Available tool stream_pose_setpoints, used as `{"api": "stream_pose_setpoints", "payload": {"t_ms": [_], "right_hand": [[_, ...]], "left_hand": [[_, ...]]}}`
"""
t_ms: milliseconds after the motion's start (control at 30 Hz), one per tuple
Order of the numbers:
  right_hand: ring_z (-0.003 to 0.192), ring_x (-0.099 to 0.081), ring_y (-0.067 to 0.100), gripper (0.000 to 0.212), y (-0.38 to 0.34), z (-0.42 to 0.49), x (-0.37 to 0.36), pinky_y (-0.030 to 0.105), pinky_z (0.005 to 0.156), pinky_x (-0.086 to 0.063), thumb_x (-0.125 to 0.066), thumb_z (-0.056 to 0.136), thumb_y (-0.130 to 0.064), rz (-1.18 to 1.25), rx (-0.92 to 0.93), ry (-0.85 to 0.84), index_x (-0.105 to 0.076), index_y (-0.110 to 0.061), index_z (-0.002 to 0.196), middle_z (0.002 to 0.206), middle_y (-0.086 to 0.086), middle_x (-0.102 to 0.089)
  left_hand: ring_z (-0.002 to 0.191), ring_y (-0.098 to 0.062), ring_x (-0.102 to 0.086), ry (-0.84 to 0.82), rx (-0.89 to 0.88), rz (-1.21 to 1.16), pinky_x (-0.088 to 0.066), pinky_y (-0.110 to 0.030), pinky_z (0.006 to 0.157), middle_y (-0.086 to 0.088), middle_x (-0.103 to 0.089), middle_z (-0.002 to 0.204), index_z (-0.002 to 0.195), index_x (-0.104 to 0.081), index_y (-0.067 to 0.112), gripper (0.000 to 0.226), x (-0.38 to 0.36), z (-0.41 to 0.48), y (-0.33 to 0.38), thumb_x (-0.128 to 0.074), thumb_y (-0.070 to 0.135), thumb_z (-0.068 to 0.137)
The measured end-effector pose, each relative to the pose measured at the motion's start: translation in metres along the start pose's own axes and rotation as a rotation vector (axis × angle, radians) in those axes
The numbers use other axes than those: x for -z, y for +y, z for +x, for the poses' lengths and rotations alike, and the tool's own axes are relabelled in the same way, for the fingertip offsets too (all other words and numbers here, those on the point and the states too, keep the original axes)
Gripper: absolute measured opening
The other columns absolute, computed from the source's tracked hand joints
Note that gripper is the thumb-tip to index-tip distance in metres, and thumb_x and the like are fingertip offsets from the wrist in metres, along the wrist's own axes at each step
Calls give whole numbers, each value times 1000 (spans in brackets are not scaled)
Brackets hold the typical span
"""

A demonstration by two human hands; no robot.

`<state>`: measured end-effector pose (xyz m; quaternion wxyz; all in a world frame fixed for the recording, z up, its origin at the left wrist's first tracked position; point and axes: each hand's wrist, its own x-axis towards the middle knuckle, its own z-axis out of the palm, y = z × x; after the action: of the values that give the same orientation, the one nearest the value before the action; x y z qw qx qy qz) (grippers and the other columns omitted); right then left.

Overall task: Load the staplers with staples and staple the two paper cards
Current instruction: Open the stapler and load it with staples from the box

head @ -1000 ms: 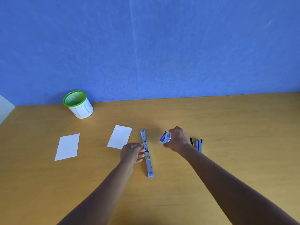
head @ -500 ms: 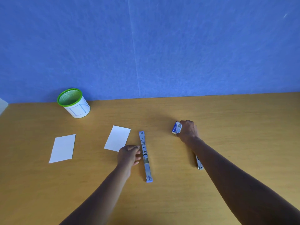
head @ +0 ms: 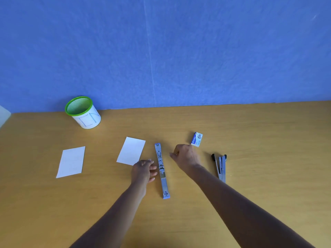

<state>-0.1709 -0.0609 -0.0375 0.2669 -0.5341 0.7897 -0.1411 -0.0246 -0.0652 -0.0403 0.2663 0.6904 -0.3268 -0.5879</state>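
A blue-grey stapler (head: 162, 170) lies opened out flat in a long strip at the middle of the wooden table (head: 268, 140). My left hand (head: 142, 171) rests just left of it, fingers loose and pointing at its hinge, holding nothing. My right hand (head: 186, 155) hovers just right of the stapler's far half, fingers curled toward it; whether they pinch something small is unclear. The small blue-and-white staple box (head: 197, 139) lies just behind my right hand. A second stapler (head: 221, 167), partly open, lies to the right. Two white paper cards (head: 131, 151) (head: 71, 161) lie on the left.
A white pen cup with a green rim (head: 83, 113) stands at the back left, against the blue wall. Bare tabletop stretches to the right of the second stapler and in front of my arms.
My right hand carried the staple box away from the open stapler, set it down further back and let go. It has come back beside the stapler. My left hand stays beside the stapler.
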Motion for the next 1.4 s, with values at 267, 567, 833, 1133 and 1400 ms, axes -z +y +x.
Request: {"api": "stream_pose_setpoints", "payload": {"t_ms": [267, 567, 833, 1133, 1400], "right_hand": [[96, -60, 32, 42, -15, -9, -32, 31, 69, -41, -50, 89, -47, -57, -9, -161, -60, -8, 97, 102, 14, -63], [103, -58, 33, 33, -26, -10, -37, 33, 77, -44, -42, 94, -37, -183, 40, -193, -56, -11, 108, 108, 14, -61], [75, -51, 27, 32, -28, -25, -35, 30, 62, -37, -42, 92, -40, 14, 28, -156, -54, -12, 83, 94, 15, -64], [82, -60, 34, 30, -33, -48, -24, 29, 60, -37, -43, 89, -42, 80, 106, -40, -54, -13, 84, 89, 13, -65], [78, -59, 29, 23, -40, -68, -10, 27, 62, -39, -49, 85, -40, 112, 185, 21, -54, -18, 81, 82, 7, -64]], "left_hand": [[62, -19, -58, 0, 18, -75, -46, -28, 58, -6, -61, 76, 95, -60, 5, 34, 1, -3, -1, -37, 30, 100], [62, -18, -58, 9, 40, -103, -47, -27, 57, -6, -62, 74, 83, -59, 8, 31, 3, -1, -4, -39, 25, 100], [68, -21, -60, -75, 43, -132, -50, -28, 60, -12, -65, 80, 86, -64, 7, 28, 0, -9, -3, -41, 16, 99], [74, -21, -57, -207, 22, -200, -46, -33, 65, -8, -63, 85, 84, -65, 10, 30, 3, -33, 8, -41, 21, 98], [59, -17, -45, -184, -36, -254, -36, -29, 57, -4, -55, 61, 70, -64, 9, 31, 7, -54, 14, -43, 12, 94]]}}
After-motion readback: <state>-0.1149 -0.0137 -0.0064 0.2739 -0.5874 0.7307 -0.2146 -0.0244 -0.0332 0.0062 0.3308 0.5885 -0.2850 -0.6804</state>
